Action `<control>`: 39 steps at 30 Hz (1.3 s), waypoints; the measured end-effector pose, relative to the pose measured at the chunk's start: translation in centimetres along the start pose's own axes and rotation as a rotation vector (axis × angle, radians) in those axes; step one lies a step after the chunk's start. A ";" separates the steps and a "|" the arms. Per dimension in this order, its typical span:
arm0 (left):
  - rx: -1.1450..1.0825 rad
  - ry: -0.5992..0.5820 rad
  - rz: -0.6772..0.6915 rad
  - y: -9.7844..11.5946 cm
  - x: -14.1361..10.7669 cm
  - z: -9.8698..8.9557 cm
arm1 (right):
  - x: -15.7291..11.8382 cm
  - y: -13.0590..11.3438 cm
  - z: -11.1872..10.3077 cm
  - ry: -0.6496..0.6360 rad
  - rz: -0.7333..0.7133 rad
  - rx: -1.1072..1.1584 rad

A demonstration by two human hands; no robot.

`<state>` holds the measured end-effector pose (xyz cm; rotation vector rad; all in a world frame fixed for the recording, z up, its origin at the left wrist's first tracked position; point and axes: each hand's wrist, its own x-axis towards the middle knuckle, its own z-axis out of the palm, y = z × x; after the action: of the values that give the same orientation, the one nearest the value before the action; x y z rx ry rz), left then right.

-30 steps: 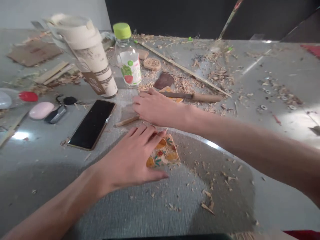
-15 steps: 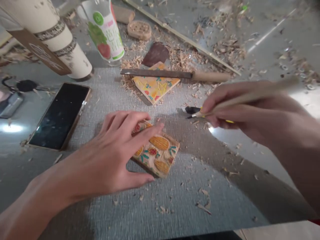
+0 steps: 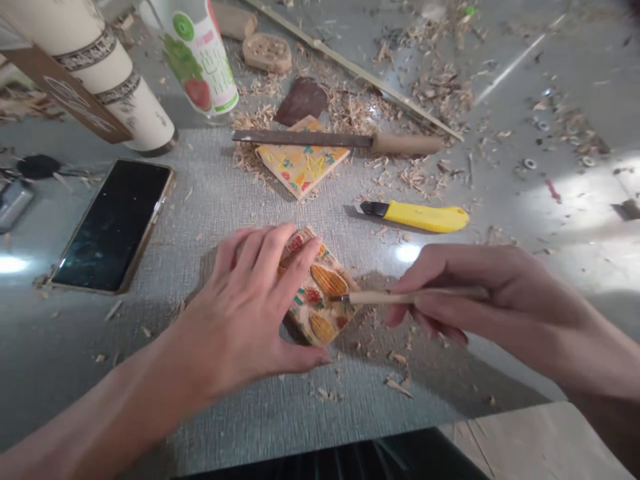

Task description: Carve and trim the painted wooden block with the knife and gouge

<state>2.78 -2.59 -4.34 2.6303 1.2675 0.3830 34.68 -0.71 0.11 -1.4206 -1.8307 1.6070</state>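
My left hand (image 3: 250, 307) holds down a small painted wooden block (image 3: 323, 327), fingers over its far left side and thumb along its near edge. Orange ovals, red berries and green leaves stand in relief on the block. In my right hand (image 3: 465, 293) is a slim wooden-handled tool (image 3: 375, 297), gripped like a pen. It has a metal collar and a small dark tip, bristle or blade I cannot tell. The tip meets the block's painted face. Beyond my right hand lies a yellow utility knife (image 3: 425, 217), its blade slightly out.
A file (image 3: 310, 139) lies across another painted wooden piece (image 3: 300, 177), beside brown sandpaper (image 3: 303, 100). A phone (image 3: 113, 223), a paper cup (image 3: 147, 120) and a printed cup (image 3: 200, 60) occupy the left. Wood shavings (image 3: 350, 110) and a long thin strip (image 3: 350, 63) lie behind.
My right hand has come nearer and leftward, bringing the tool's tip onto the block. The yellow utility knife, mostly hidden behind that hand before, now lies in plain view. My left hand stays on the block.
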 end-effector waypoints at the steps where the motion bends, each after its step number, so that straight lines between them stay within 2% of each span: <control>1: 0.011 -0.013 0.015 0.1 0.1 0.3 | -0.2 0.1 0.3 0.012 -0.020 -0.079; 5: -0.015 -0.067 0.036 -0.8 0.3 0.3 | -0.7 0.6 1.3 0.055 -0.216 -0.505; 8: -0.002 -0.088 0.037 -1.4 0.3 -0.3 | -0.9 0.8 1.7 0.066 -0.317 -0.675; 13: 0.022 -0.056 -0.012 -1.3 0.2 -1.0 | -1.2 0.8 1.9 0.089 -0.327 -0.726; 22: 0.065 -0.056 -0.029 -0.7 0.5 -0.4 | -1.2 0.1 2.6 0.120 -0.278 -0.831; 27: 0.077 -0.057 -0.025 -0.8 0.5 -0.5 | -1.2 -1.2 2.6 0.101 -0.278 -0.875; 34: 0.050 -0.057 -0.017 -0.9 0.5 -0.5 | -0.9 -3.0 2.9 0.118 -0.362 -1.105; 39: 0.043 -0.052 -0.013 -0.9 0.2 -0.6 | 0.1 -4.8 3.0 -0.014 -0.323 -1.268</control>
<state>2.01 -1.86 -4.06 2.6482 1.2898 0.2869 30.20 -1.71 3.34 -1.2942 -3.0461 0.1588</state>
